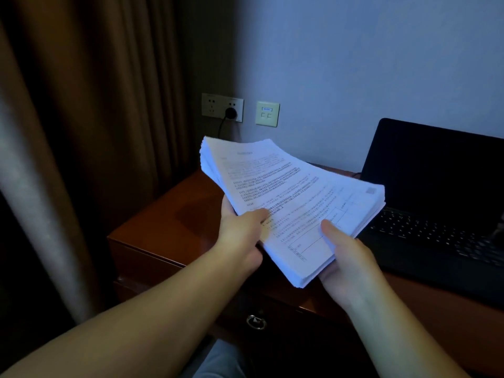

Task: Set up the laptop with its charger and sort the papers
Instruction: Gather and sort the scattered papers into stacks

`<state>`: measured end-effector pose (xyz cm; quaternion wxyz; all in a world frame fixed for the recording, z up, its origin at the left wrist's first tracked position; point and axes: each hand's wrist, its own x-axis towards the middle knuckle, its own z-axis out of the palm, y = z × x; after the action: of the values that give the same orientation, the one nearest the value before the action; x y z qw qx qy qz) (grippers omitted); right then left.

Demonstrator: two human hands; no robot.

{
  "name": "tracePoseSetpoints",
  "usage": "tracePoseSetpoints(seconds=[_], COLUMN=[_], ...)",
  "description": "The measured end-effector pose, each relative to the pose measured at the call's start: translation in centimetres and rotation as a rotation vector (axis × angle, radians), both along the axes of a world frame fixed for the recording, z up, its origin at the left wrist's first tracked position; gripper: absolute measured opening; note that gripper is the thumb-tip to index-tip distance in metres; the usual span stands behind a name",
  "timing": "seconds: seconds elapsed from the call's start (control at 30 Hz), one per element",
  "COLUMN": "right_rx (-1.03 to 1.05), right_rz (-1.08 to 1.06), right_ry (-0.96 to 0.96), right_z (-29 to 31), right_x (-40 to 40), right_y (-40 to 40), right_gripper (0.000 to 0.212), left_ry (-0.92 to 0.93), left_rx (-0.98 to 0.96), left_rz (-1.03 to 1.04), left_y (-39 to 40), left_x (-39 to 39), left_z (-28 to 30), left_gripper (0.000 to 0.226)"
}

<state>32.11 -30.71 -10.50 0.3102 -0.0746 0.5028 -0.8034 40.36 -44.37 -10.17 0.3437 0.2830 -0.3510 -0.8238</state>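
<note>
Paper stack (286, 197), printed text too blurred to read, long axis running from near-right to far-left, held above the desk (169, 222). We grip its near end: left hand (240, 236) and right hand (343, 257), thumbs on top. Open laptop (436, 192) lies right; bare desk left.
</note>
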Motion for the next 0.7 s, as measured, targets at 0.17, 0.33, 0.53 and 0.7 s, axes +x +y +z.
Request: tracePoseSetpoints(seconds=[0.17,0.33,0.53,0.7], right_rx=[-0.253,-0.421,-0.004,0.263], right_rz=[0.100,0.250,0.434,0.487], right_ry=[-0.056,-0.247,-0.095,0.074], right_z=[0.6,0.6,1.1,1.0], right_x=[-0.4,-3.5,-2.6,-0.7], right_y=[-0.1,1.3,-2.0,-5.8], right_gripper=[0.053,0.096,0.097,0.053], left_ry=[0.063,0.035,-0.114,-0.177], left_rx=[-0.089,-0.104,-0.161,-0.210], left_rz=[-0.064,-0.145,-0.371,-0.426], left_y=[-3.3,-7.3,-11.7,-14.2], left_x=[1.6,4.4,8.4,9.8], left_z=[0.8,1.0,1.2,1.1], left_gripper=[0.059,0.054,0.056,0.054])
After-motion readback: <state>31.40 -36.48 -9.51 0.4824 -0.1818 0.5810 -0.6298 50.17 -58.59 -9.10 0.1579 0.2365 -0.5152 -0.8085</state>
